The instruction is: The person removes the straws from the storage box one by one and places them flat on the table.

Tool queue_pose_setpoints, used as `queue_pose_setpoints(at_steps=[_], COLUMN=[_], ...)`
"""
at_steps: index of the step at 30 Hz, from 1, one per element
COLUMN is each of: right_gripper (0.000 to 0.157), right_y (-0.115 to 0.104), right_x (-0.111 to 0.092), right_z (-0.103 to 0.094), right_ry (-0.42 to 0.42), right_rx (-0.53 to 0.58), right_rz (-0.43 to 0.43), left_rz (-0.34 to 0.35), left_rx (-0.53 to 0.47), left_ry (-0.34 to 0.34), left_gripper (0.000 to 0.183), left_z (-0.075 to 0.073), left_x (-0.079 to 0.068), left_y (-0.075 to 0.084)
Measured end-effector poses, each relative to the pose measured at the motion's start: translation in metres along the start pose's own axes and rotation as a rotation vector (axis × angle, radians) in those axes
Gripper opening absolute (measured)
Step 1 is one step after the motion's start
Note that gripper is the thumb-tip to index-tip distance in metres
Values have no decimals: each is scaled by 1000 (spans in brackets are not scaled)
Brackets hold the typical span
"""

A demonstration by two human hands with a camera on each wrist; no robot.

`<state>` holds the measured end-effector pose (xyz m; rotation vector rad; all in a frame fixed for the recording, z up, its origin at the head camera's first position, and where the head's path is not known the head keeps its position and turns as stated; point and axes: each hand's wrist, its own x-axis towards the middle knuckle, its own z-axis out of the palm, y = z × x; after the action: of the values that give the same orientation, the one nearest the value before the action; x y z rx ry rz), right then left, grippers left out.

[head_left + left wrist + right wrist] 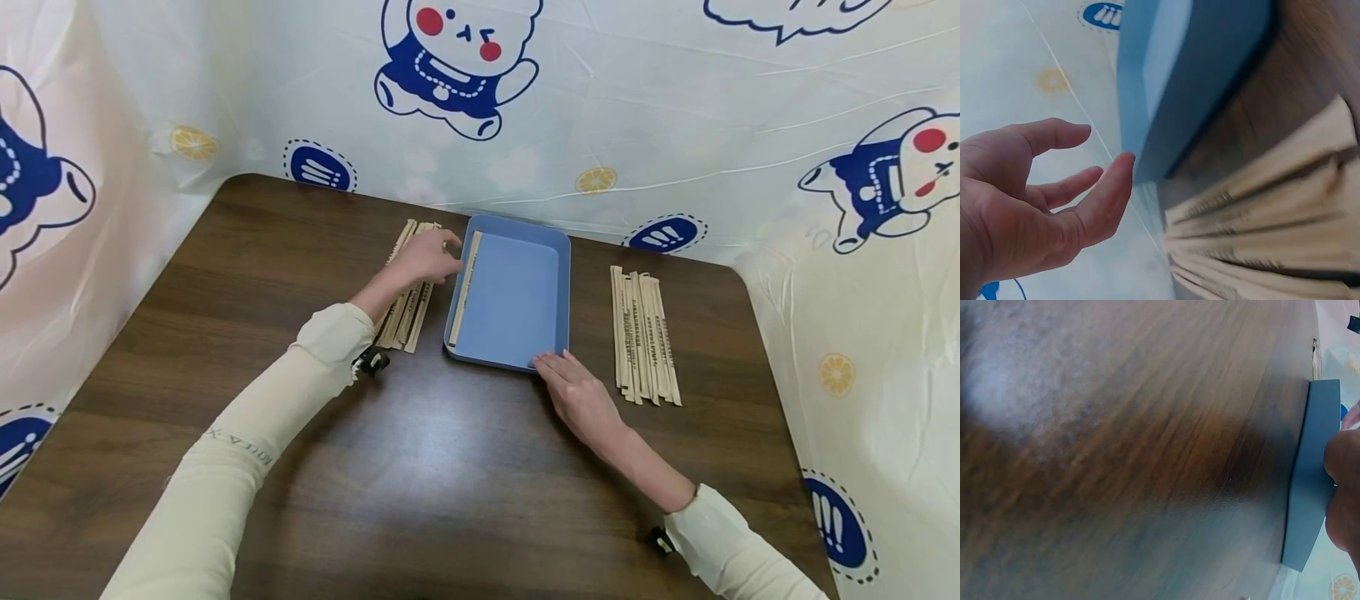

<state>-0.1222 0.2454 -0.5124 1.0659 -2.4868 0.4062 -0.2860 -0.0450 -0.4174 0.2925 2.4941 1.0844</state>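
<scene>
A blue rectangular tray (513, 292) lies on the table, with one slim paper-wrapped stick (467, 287) along its left inner side. My left hand (429, 257) hovers by the tray's left edge, above a bundle of similar paper-wrapped sticks (408, 321). In the left wrist view, the left hand's fingers (1107, 200) are loosely bent and hold nothing; the thumb stands apart. My right hand (581, 400) holds the tray's near right corner, its fingers over the rim. The right wrist view shows it against the tray's outer wall (1313, 481), only partly in frame.
A second bundle of paper-wrapped sticks (645, 337) with dark print lies right of the tray. The dark wooden table (420, 492) meets a printed white curtain (637, 100) along the back and sides.
</scene>
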Motion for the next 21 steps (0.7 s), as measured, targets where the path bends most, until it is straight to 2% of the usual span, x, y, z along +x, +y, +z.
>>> queue_pose_setpoints(at_steps=[4, 10, 21], right_gripper=[43, 42, 44], right_y=[0, 0, -1], right_x=[0, 0, 1], right_z=[0, 0, -2], right_ry=[-14, -22, -22], right_rx=[-3, -5, 14], right_rz=[6, 10, 6], left_rz=[25, 59, 60], left_rx=[-101, -127, 42], left_ry=[-44, -76, -87], left_gripper=[53, 52, 54], left_z=[5, 15, 44], left_x=[0, 3, 17], left_y=[12, 23, 26])
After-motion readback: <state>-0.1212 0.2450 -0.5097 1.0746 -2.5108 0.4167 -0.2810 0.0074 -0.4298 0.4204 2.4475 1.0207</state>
